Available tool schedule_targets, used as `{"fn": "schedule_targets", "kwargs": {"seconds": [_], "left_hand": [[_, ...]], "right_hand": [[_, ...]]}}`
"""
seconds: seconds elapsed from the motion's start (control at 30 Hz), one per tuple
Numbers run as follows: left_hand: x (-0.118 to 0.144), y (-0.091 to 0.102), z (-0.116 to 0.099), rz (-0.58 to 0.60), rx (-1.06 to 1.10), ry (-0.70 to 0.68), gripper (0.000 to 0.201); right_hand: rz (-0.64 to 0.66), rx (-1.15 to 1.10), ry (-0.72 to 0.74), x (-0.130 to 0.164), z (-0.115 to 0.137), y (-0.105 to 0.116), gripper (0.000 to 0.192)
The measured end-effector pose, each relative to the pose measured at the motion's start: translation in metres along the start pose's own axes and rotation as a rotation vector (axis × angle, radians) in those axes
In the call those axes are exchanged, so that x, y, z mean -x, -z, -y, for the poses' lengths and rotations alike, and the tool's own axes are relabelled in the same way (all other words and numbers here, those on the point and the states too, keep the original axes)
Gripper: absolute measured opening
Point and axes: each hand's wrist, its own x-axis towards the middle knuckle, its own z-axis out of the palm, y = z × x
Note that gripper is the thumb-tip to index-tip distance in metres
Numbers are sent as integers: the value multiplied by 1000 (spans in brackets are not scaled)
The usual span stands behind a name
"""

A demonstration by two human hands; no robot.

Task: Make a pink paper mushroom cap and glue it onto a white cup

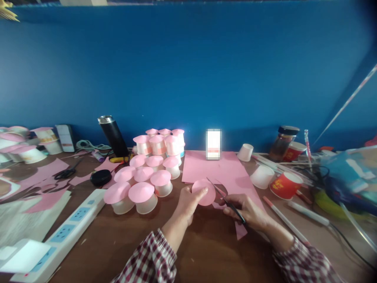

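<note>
My left hand [187, 202] pinches a round pink paper disc [205, 192] just above the brown table. My right hand [250, 212] grips a pair of scissors [225, 198], whose open blades point up and left into the disc's right edge. Under both hands lies a large pink paper sheet [218, 169] with cut scraps around it. Left of my hands stands a cluster of white cups topped with pink paper cones [147, 177], several rows deep.
A white power strip [67, 230] lies at the near left. A black flask [113, 135], black scissors [66, 173] and pink scraps sit behind it. Red and white paper cups [284, 184], a jar [283, 142], pens and cables crowd the right. A blue wall backs the table.
</note>
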Motion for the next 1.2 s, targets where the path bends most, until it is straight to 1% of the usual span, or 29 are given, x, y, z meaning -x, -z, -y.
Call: {"fn": "schedule_targets", "kwargs": {"seconds": [0.2,0.47,0.6,0.77,0.87,1.03,1.2], "left_hand": [[-1,-2,0,-47,9,8,33],[-3,0,3,-46,16,0,34],[-4,2,5,-32,16,-5,35],[-4,3,6,-11,2,-18,35],[-6,4,9,-5,15,-24,37],[-9,5,14,6,100,-20,40],[-8,5,13,98,230,-31,32]], "right_hand": [[-24,10,-9,0,0,0,39],[-13,17,-42,-2,-6,0,40],[-10,27,-55,-1,-4,0,41],[-31,9,-35,0,0,-1,36],[-58,-39,-25,-3,-2,-2,38],[-195,-167,57,-7,-12,-4,42],[-220,-339,88,-7,-16,-7,44]]}}
